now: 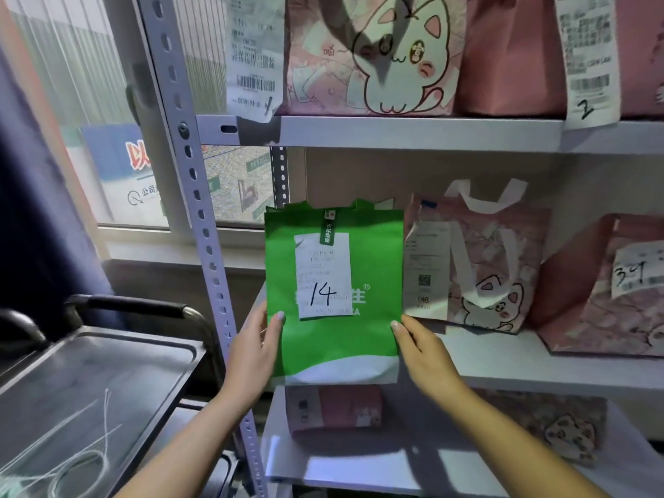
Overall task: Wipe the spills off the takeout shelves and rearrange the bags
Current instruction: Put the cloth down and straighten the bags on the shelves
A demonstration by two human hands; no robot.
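A green takeout bag (373,267) with a white receipt marked "14" stands at the left front of the middle shelf (531,364). My left hand (253,350) grips its lower left edge, thumb on the front. My right hand (424,350) grips its lower right edge the same way. Beside it on the same shelf stand a pink cat-print bag (492,274) and another pink bag (607,292) with a receipt marked "34". No cloth or spill is visible.
The top shelf (413,133) carries a pink cat bag (373,55) and a plain pink bag (510,59) with hanging receipts. The lower shelf (359,465) holds pink bags lying flat. A grey metal cart tray (82,397) stands left of the perforated upright (201,210).
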